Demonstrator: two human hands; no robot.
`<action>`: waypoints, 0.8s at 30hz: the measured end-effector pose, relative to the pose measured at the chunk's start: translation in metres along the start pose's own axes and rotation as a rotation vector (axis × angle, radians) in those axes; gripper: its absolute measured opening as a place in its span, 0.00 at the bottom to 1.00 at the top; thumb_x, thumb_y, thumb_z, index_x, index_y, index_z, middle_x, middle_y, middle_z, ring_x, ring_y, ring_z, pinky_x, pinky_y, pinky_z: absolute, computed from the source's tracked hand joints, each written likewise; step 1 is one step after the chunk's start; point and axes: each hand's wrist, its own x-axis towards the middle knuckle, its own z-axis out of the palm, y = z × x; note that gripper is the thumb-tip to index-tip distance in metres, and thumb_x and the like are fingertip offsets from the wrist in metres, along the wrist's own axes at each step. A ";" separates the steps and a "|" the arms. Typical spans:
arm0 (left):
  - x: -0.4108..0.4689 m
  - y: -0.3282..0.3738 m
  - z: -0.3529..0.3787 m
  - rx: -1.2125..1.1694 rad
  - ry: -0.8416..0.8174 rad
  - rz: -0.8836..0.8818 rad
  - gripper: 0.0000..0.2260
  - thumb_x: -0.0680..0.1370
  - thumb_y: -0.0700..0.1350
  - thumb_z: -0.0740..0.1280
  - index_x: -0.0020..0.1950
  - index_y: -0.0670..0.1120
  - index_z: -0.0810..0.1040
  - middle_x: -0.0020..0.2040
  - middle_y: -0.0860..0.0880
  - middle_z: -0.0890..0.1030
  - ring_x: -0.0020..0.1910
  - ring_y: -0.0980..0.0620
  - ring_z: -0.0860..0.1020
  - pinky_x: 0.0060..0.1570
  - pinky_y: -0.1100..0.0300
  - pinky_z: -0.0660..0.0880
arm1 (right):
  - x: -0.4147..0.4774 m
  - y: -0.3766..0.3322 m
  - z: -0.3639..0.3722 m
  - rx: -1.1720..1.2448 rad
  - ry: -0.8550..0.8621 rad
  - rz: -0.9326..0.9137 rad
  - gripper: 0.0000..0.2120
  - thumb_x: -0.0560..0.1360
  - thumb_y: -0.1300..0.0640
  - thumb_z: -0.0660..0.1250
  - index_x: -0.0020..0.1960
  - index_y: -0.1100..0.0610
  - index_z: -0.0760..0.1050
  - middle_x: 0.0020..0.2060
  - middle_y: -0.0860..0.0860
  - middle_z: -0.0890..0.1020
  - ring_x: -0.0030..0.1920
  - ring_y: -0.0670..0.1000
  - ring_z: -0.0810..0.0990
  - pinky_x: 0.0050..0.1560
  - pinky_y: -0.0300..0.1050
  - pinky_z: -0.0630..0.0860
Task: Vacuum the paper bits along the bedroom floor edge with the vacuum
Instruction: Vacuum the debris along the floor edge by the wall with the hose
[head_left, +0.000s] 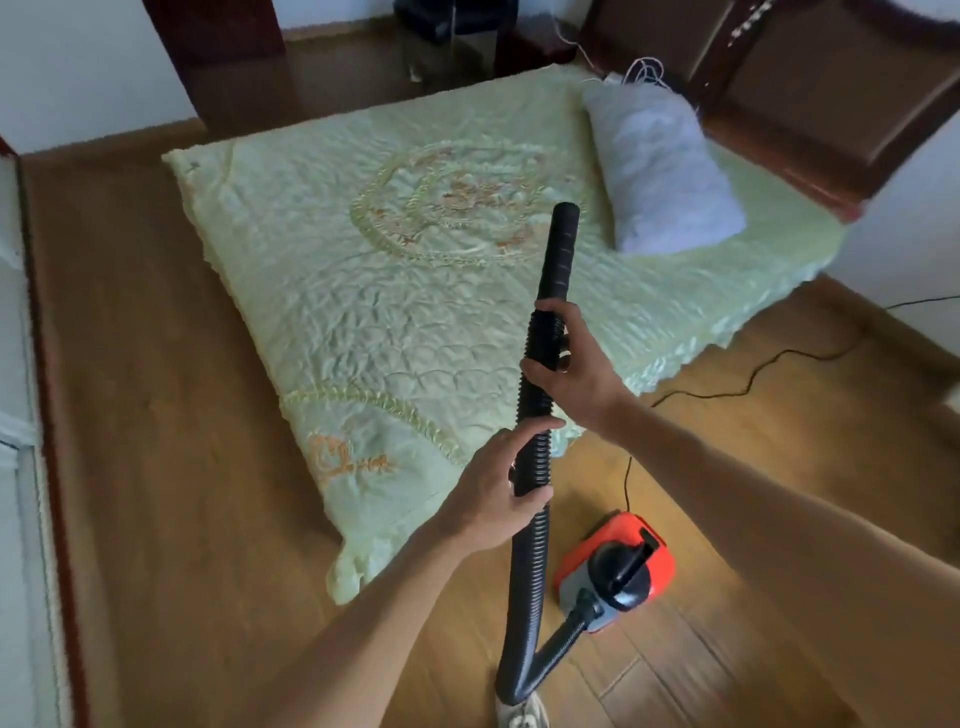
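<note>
You have soft, even daylight here, moderately bright, with no hard glare. The warmest patch falls on the wooden floor (727, 467) at the right, near the red vacuum (618, 566), which gives off a faint sheen. Your forearms cast only weak, diffuse shadows. The wide lens bends the walls and floor lines strongly toward the edges. The whole picture looks slightly soft, and the left edge and the lower right corner are smeared.
</note>
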 end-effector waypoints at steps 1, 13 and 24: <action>0.007 0.006 0.011 -0.006 -0.037 0.021 0.30 0.74 0.39 0.70 0.68 0.66 0.68 0.59 0.50 0.76 0.52 0.53 0.78 0.53 0.58 0.78 | -0.006 0.006 -0.014 -0.009 0.037 0.012 0.27 0.76 0.63 0.69 0.70 0.48 0.63 0.47 0.46 0.75 0.41 0.46 0.76 0.47 0.45 0.80; 0.066 0.066 0.171 0.080 -0.486 0.178 0.29 0.74 0.42 0.69 0.70 0.64 0.68 0.66 0.55 0.75 0.63 0.58 0.73 0.62 0.64 0.70 | -0.113 0.109 -0.179 -0.065 0.380 0.260 0.25 0.76 0.61 0.68 0.67 0.46 0.63 0.44 0.51 0.76 0.42 0.55 0.80 0.48 0.58 0.82; 0.082 0.047 0.295 0.191 -0.774 0.138 0.30 0.74 0.44 0.70 0.70 0.69 0.66 0.65 0.55 0.76 0.64 0.56 0.73 0.67 0.51 0.71 | -0.208 0.239 -0.237 0.093 0.484 0.550 0.24 0.76 0.60 0.69 0.66 0.46 0.64 0.47 0.50 0.77 0.45 0.51 0.79 0.40 0.48 0.82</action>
